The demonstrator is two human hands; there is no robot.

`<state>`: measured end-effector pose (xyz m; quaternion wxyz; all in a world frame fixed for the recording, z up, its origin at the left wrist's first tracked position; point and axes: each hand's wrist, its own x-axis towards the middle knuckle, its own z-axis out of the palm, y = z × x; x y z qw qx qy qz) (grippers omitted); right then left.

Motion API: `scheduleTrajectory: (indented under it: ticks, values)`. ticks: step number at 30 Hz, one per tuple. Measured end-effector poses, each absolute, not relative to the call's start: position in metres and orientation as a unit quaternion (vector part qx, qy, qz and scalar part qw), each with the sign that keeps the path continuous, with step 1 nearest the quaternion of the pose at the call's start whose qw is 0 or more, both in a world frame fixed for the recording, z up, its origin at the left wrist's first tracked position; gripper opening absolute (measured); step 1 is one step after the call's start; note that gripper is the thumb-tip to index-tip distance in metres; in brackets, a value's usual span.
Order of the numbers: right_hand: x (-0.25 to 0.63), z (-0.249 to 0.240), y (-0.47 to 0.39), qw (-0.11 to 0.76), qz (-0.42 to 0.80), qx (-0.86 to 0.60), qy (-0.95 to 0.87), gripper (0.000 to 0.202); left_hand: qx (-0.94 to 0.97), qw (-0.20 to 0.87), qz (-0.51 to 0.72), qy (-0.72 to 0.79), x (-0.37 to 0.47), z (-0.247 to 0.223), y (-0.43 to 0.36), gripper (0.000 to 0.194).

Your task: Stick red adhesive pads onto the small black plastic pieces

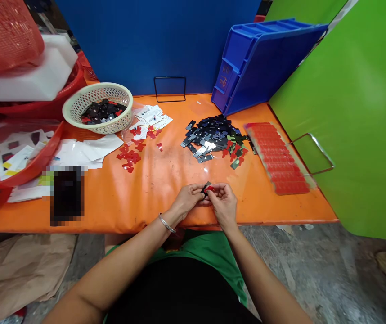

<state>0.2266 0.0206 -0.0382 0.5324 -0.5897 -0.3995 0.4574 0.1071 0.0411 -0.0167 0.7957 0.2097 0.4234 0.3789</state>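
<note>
Near the front edge of the table, my left hand (189,199) pinches a small flat black piece (206,186). My right hand (225,201) meets it, thumb and fingers closed on a small red tab (210,188) that lies against the black piece. Fingers partly cover both pieces. Beyond my hands is a heap of similar flat black pieces (209,132), some shiny, with red and olive tabs (236,153) at its right side. Loose red tabs (130,156) are scattered to the left.
A cream basket (97,128) holds black and red pieces. White printed papers (154,115) lie beside it. Red baskets (49,155) crowd the left. A sheet of red strips (282,157) lies right, before a tilted blue crate (263,67). Blue (128,45) and green (358,112) panels border the table.
</note>
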Motion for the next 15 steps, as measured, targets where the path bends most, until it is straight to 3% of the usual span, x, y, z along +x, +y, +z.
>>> scheduleTrajectory:
  ticks: [10,15]
  values:
    - [0.2240,-0.0382,0.0203,0.538,0.457,-0.583,-0.402,0.028,0.219,0.776,0.389,0.446,0.1084,-0.0141,0.0390,0.015]
    - [0.2219,-0.0380,0.0146,0.543,0.455,-0.568,-0.418,0.020,0.215,0.754,0.403,0.472,0.1133,-0.0139,0.0372,0.016]
